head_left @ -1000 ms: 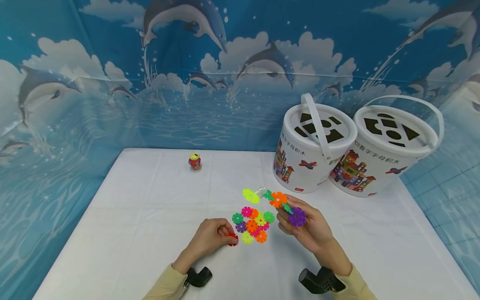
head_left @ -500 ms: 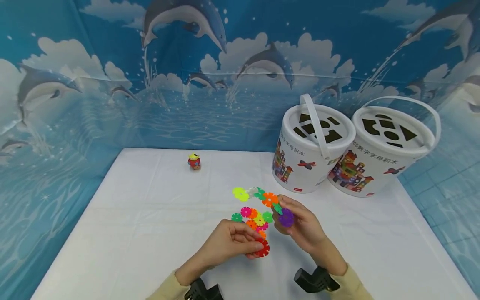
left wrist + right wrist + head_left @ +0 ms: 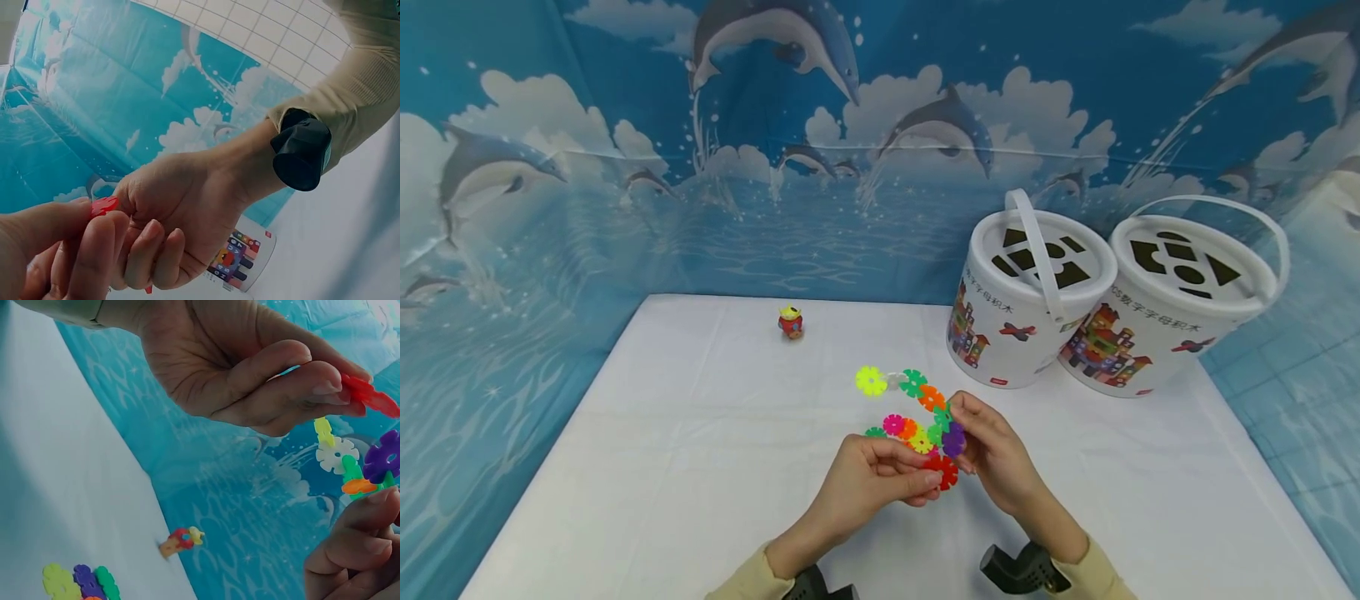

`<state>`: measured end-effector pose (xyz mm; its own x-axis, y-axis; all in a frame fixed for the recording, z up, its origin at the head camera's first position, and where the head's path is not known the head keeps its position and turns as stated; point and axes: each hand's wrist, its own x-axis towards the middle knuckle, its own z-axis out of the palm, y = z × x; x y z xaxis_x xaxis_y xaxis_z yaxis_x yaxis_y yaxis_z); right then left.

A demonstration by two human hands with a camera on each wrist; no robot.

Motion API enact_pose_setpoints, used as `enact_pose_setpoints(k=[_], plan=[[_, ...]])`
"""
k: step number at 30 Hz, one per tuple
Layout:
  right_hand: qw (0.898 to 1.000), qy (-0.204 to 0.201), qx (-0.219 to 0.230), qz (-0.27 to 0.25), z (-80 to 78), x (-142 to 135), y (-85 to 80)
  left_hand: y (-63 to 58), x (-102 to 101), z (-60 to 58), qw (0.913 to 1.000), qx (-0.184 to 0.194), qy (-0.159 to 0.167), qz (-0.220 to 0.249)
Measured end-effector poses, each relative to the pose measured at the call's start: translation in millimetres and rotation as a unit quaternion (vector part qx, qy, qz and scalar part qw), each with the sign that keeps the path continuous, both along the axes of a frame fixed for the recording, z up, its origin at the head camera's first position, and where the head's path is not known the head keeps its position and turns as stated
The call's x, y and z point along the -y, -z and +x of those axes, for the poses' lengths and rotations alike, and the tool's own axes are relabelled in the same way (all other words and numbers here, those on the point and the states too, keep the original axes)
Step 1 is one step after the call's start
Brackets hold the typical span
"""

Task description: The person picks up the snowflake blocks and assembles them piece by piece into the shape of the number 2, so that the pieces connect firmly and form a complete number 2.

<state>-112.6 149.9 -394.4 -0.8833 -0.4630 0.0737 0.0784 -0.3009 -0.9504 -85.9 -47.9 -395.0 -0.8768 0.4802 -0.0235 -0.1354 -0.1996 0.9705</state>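
Note:
Pinched between the thumb and fingers of my left hand [image 3: 880,477] is a red notched plastic disc [image 3: 947,472], snowflake-shaped, with its edge also visible in the left wrist view. My right hand [image 3: 1000,457] grips one end of a curved chain of linked discs [image 3: 932,397]. A purple disc [image 3: 382,456] ends the chain near the right fingers; green, orange, white and yellow ones follow. The red disc is close to the purple one in the head view; the right wrist view shows a gap between them. Loose discs [image 3: 893,425] lie on the table, partly hidden behind the left hand.
Two white lidded buckets [image 3: 1030,300] [image 3: 1180,308] with handles stand at the back right of the white-covered table [image 3: 647,467]. A small red and yellow toy figure [image 3: 791,322] stands near the far edge. A blue dolphin-print curtain [image 3: 760,225] hangs behind.
My left hand has lifted the red disc from the table and carried it right, up to the chain. My right hand has brought the chain leftward and turned it.

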Motion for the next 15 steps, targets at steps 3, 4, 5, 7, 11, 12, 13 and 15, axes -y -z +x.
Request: enact_pose_setpoints(k=[3, 4, 5, 7, 11, 12, 13, 15], plan=[[0.999, 0.025, -0.016, 0.020, 1.8, 3, -0.3, 1.3, -1, -1.4, 0.9999, 0.011, -0.006, 0.004], [0.999, 0.035, -0.022, 0.028, 2.4, 4, -0.4, 1.7, -1, -1.7, 0.9999, 0.014, -0.008, 0.004], [0.998, 0.047, -0.027, 0.037, 2.9, 4, -0.4, 2.0, -1, -2.0, 0.9998, 0.015, -0.009, 0.004], [0.995, 0.072, -0.036, 0.051, 3.9, 6, -0.3, 1.9, -2, -2.0, 0.9996, 0.020, -0.016, 0.007], [0.988, 0.128, -0.051, 0.074, 6.6, 10, 0.4, 2.1, -3, -2.3, 0.9988, 0.031, -0.034, 0.017], [0.985, 0.141, -0.057, 0.078, 7.4, 11, 0.4, 2.5, -3, -2.4, 0.9985, 0.033, -0.039, 0.019], [0.983, 0.154, -0.063, 0.082, 8.1, 12, 0.4, 3.0, -4, -2.6, 0.9983, 0.034, -0.043, 0.021], [0.977, 0.175, -0.079, 0.089, 9.5, 14, 0.6, 4.5, -4, -3.2, 0.9977, 0.035, -0.052, 0.026]])
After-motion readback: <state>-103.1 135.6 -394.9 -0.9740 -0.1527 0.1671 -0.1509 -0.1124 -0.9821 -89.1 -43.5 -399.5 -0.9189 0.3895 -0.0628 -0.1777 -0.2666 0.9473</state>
